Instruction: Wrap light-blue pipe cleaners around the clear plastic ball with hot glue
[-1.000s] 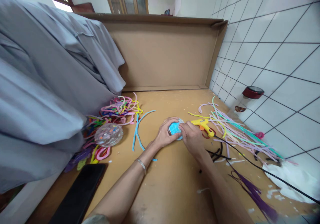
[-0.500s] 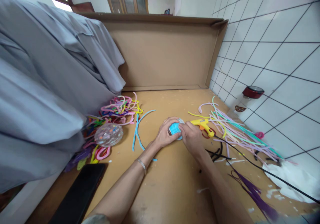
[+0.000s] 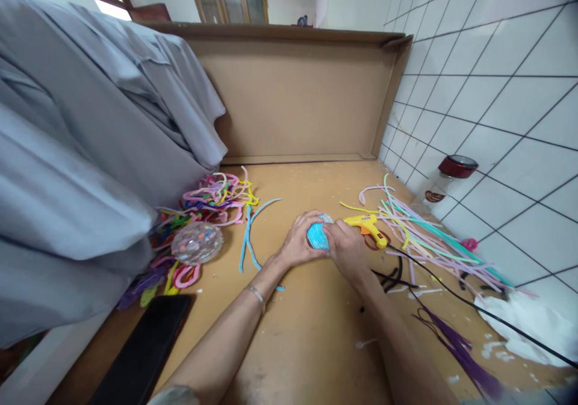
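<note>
Between my hands is a small round piece covered in rows of blue pipe cleaner (image 3: 318, 236), with a paler whitish patch at its upper edge. My left hand (image 3: 300, 239) curls around its left side, fingers over the top and thumb below. My right hand (image 3: 345, 242) closes on its right edge, thumb and fingers pressed against it; the fingertips are partly hidden. Just beyond my right hand lies a yellow hot glue gun (image 3: 366, 225). Loose blue pipe cleaners (image 3: 246, 239) rest on the table to the left of my left hand.
At left are a clear ball with coloured specks (image 3: 197, 242), a tangle of coloured pipe cleaners (image 3: 217, 197) and a black phone (image 3: 142, 351). Straight pipe cleaners (image 3: 433, 236), a red-lidded jar (image 3: 445, 179), purple tassel (image 3: 456, 345) and white tissue (image 3: 528, 327) lie right. A black cord (image 3: 451, 293) crosses there.
The round piece has turned slightly between my hands, so more of its blue face shows. Both hands stay in nearly the same place.
</note>
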`<state>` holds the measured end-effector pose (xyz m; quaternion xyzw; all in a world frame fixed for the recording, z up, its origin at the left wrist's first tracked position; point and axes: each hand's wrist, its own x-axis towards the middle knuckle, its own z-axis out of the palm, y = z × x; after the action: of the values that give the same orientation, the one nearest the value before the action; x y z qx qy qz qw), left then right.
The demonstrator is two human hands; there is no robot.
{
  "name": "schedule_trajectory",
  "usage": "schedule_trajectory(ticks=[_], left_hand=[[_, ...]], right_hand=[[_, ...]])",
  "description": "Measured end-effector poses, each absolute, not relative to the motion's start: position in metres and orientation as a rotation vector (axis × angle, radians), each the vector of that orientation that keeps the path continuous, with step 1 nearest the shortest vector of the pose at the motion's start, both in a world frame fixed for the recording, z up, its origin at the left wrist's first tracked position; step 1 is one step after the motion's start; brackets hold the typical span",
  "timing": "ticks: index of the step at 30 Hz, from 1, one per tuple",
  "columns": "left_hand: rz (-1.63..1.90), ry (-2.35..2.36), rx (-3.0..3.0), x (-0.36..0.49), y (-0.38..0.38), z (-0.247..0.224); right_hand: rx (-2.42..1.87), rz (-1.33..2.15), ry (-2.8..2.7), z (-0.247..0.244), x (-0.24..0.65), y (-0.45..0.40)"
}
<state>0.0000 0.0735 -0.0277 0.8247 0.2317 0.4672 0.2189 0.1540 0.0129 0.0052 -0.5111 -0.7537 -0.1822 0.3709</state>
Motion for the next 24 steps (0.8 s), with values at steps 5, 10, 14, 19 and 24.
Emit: schedule_trajectory(ticks=[5, 10, 14, 19, 24], left_hand=[[1.358, 0.666, 2.264, 0.002, 0.072, -0.029], [1.485, 0.665, 2.146, 0.004, 0.074, -0.034], [1.475, 0.618, 2.179, 0.003, 0.074, -0.035], [1.404, 0.563, 2.341, 0.001, 0.070, -0.028], [1.364, 0.459, 2.481, 0.001, 0.067, -0.024]], right_hand=[[-1.266, -0.307, -1.882, 0.004, 0.152, 0.013], [-1.247, -0.148, -1.705, 0.008, 0.151, 0.011], [-1.307, -0.042, -1.553, 0.012, 0.154, 0.010], [-1.323, 0.203, -1.443, 0.010, 0.157, 0.014], [-1.351, 0.504, -1.409, 0.000, 0.159, 0.023]])
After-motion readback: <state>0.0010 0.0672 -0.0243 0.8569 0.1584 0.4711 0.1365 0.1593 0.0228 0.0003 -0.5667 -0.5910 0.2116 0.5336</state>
